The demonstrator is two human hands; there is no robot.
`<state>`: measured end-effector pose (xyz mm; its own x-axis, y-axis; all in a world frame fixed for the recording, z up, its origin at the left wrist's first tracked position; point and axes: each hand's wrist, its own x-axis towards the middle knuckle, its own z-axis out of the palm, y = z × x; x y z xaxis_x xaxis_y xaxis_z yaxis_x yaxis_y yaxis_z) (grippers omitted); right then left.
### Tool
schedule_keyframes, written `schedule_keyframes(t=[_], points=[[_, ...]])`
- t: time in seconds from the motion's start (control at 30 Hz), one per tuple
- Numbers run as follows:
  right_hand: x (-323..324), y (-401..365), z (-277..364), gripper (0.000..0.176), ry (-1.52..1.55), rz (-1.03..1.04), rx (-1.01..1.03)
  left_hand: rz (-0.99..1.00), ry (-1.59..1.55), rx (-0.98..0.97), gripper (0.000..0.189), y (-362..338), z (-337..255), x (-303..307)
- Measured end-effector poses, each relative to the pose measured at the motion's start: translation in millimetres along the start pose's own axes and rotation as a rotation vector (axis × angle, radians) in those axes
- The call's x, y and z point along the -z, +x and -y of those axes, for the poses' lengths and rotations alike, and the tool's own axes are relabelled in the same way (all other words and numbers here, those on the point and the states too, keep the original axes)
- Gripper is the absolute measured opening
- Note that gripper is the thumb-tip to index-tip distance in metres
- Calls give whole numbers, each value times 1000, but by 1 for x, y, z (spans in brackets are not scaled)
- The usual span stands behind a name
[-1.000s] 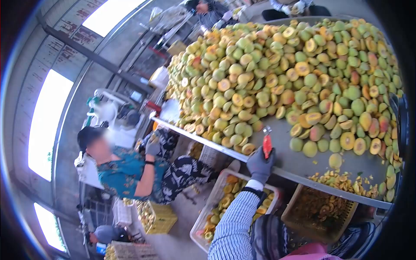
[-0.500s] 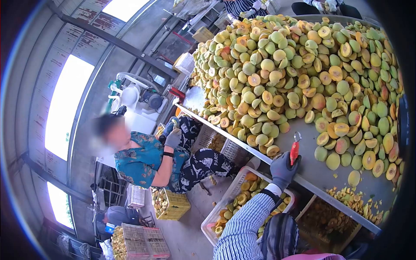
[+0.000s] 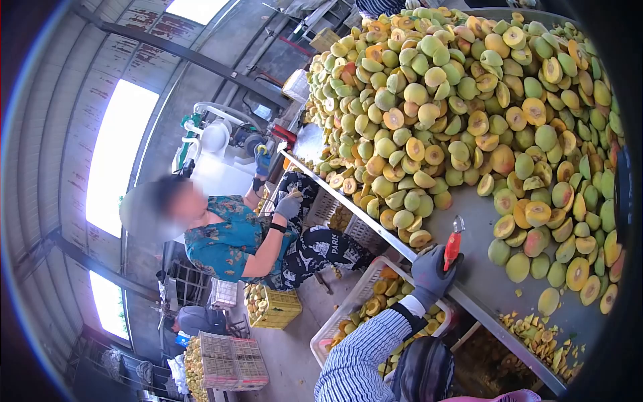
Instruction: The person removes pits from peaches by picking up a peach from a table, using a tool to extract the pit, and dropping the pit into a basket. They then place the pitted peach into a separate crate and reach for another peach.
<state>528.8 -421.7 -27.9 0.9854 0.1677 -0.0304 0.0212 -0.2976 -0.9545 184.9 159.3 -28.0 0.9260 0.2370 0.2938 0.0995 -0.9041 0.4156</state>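
Fingers: the grey-gloved fingers [image 3: 434,260] are curled tight round the handle of a red-handled tool [image 3: 453,242], its metal loop end pointing up.
Left hand [image 3: 427,271]: at the near edge of the desk [image 3: 483,273], with the wrist just off the rim and the tool over the desk's bare grey top.
Sleeve: a blue-and-white striped sleeve [image 3: 362,355] runs from the hand down and away from the desk.
Halved peaches [image 3: 462,100]: a large heap covers most of the desk; the closest halves lie near the tool, not touching it.
Scraps [image 3: 542,338]: a scatter of yellow bits on the desk along its near edge.
White crate [image 3: 362,305]: under the desk's edge, below the hand, holding peach halves.
Co-worker [image 3: 228,244]: seated beside the desk further along its edge, with gloved hands raised towards it.
Yellow crate [image 3: 274,307]: on the floor by the co-worker, apart from the desk.
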Motion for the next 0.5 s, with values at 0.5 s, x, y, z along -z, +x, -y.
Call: schedule_keyframes(t=[0.5], points=[[6,-93,20,82,-185,22,-89,-26,-24,63,28,-8,10,-5]])
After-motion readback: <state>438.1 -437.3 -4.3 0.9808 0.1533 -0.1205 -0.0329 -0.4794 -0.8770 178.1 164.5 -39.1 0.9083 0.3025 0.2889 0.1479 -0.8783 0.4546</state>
